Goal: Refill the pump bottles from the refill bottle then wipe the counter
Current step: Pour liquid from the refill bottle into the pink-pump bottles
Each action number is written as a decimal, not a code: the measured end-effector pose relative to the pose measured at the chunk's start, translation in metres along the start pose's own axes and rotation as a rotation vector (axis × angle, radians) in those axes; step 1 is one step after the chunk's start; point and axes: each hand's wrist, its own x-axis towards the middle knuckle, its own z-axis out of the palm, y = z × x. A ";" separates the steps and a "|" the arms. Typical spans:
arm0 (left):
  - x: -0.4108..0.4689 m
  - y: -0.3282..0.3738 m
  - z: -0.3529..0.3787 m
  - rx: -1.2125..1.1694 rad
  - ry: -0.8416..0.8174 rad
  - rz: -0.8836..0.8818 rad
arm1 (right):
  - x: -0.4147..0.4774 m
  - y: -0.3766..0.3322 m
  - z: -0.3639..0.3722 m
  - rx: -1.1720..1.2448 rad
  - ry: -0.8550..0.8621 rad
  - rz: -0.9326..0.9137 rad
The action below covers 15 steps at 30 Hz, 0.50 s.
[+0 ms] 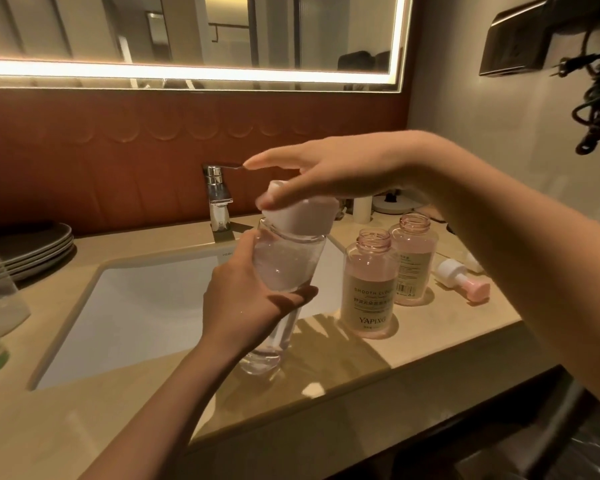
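Nearest, the left hand (243, 299) is wrapping its fingers round the middle of the clear refill bottle (284, 268), which is leaning slightly over the worktop (326, 375) beside the sink (136, 306). Being thin plastic and only part full, it is probably feeling light, squashy and perhaps slippery, so a firm mid-body hold is suiting it. Above, the right hand (326, 174) is clasping the white cap (302, 216), forefinger sticking out. Farther right, two uncapped pink pump bottles (369, 292) are standing on the worktop, with a pump head (461, 278) lying beyond.

The refill bottle (291, 265) is clear, its cap (302, 218) white, pump bottles (369, 282) pink.
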 end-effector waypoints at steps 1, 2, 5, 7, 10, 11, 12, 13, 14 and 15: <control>0.000 0.000 0.000 -0.003 0.001 0.009 | 0.003 0.001 0.003 -0.087 0.038 0.049; -0.001 0.001 0.001 -0.006 0.003 0.015 | 0.006 0.001 0.006 -0.176 0.065 0.114; -0.001 0.001 0.003 0.006 0.003 0.018 | 0.012 0.004 0.012 -0.254 0.141 0.165; 0.000 0.000 0.003 0.022 0.004 0.021 | 0.010 0.009 0.009 -0.216 0.156 0.110; 0.002 -0.002 -0.001 0.027 -0.011 0.038 | 0.001 0.014 0.005 -0.103 0.161 0.028; 0.004 -0.002 -0.003 0.026 -0.016 0.048 | -0.001 0.016 0.004 -0.060 0.162 0.002; 0.005 -0.002 -0.004 0.029 -0.021 0.057 | -0.003 0.018 0.004 -0.021 0.162 -0.026; 0.007 -0.001 -0.006 0.030 -0.028 0.061 | -0.004 0.020 0.004 0.017 0.160 -0.057; 0.008 -0.001 -0.008 0.027 -0.035 0.063 | -0.004 0.022 0.003 0.056 0.158 -0.089; 0.009 -0.002 -0.009 0.019 -0.040 0.063 | -0.004 0.024 0.002 0.099 0.161 -0.121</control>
